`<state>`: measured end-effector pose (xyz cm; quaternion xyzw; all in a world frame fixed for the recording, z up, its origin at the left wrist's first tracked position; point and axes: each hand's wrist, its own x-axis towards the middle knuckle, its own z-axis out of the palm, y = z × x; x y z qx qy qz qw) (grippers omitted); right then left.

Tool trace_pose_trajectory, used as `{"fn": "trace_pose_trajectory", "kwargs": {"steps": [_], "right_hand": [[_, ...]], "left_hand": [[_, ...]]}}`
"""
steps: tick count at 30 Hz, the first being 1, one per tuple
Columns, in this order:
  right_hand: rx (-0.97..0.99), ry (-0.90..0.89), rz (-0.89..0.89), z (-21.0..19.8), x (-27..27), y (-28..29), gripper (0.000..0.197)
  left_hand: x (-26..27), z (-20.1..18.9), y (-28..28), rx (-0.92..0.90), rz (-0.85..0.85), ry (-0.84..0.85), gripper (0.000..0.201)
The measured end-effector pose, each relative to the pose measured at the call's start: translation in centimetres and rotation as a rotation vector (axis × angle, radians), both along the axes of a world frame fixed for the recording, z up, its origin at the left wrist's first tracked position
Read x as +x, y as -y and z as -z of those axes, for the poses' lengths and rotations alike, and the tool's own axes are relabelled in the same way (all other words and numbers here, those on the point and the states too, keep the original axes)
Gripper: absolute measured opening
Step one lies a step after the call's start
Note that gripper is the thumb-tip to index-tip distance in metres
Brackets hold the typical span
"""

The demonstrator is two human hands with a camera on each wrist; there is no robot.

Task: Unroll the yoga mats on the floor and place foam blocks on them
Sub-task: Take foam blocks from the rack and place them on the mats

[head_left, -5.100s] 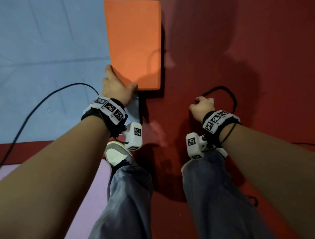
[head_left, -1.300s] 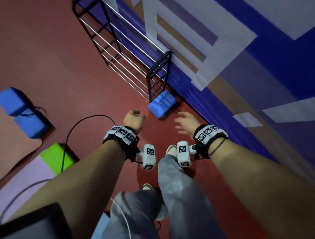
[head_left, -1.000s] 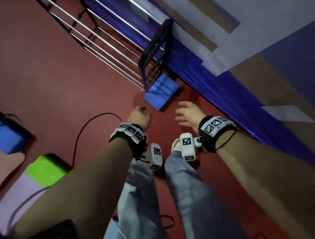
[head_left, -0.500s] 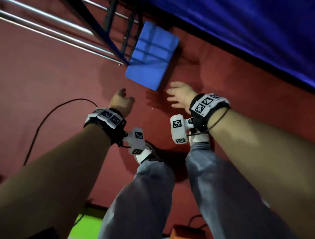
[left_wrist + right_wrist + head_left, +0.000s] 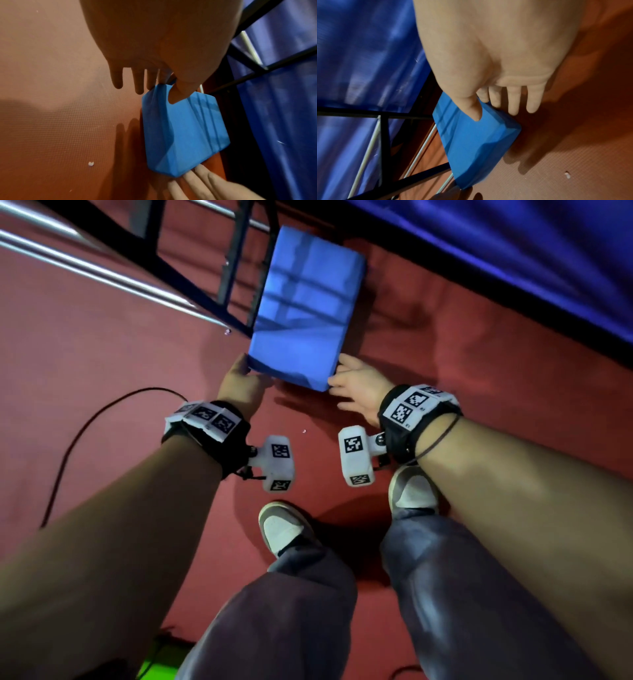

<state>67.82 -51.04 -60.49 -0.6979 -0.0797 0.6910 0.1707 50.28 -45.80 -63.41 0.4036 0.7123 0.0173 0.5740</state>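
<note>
Hiding fingertips (image 5: pixel 139 86) behind blue block (image 5: pixel 305 313)

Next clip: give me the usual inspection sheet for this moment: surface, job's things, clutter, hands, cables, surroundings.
Surface: red textured floor, with a few small white specks.
Job's things: one blue foam block beside the black metal rack; whether it is off the floor cannot be told. No mat under it.
Clutter: a green patch at the bottom edge, cut off.
Hands: left hand and right hand each grip a near corner of the block, thumb on top, fingers down the side.
Cables: a black cable loops over the floor to the left; thin cords at the wristbands.
Surroundings: blue sheeting on the right; the person's grey trousers and white shoes below.
</note>
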Motion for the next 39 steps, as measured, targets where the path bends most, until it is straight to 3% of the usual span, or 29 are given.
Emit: {"fn": "trace_pose_trajectory", "kwargs": {"steps": [3, 5, 10, 16, 19, 25, 28, 31, 34, 39], "right_hand": [[0.029, 0.068, -0.011, -3.6, 1.7, 0.6, 0.044], [0.002, 0.068, 0.002, -6.5, 2.6, 1.0, 0.037], [-0.076, 0.038, 0.102, -15.5, 4.1, 1.6, 0.045], [-0.023, 0.016, 0.127, -30.5, 5.7, 1.9, 0.039], [0.085, 0.018, 0.118, -38.9, 6.7, 1.7, 0.018], [0.283, 0.026, 0.064, -53.0, 8.0, 3.4, 0.006], [0.347, 0.028, 0.074, -57.7, 8.5, 5.7, 0.005], [0.381, -0.008, 0.117, -60.7, 9.1, 8.9, 0.014], [0.408, -0.023, 0.205, -63.0, 10.9, 13.5, 0.013], [0.420, -0.079, 0.452, -65.8, 16.6, 23.5, 0.003]], "left_hand": [[0.9, -4.0, 1.1, -0.021, -0.073, -0.046, 0.027], [1.5, -7.2, 1.7, -0.016, -0.154, -0.114, 0.031], [4.0, -18.6, 2.7, -0.052, -0.355, -0.063, 0.028], [6.1, -35.2, 4.5, -0.071, -0.596, 0.027, 0.037], [6.8, -43.8, 5.6, -0.024, -0.728, 0.097, 0.031], [7.4, -56.5, 8.7, 0.100, -0.870, 0.207, 0.024], [7.6, -61.8, 11.5, 0.132, -0.867, 0.252, 0.025], [8.0, -65.9, 14.7, 0.131, -0.843, 0.321, 0.054], [10.0, -69.3, 18.3, 0.121, -0.768, 0.374, 0.054], [15.7, -72.9, 24.3, 0.067, -0.545, 0.416, 0.019]]}}
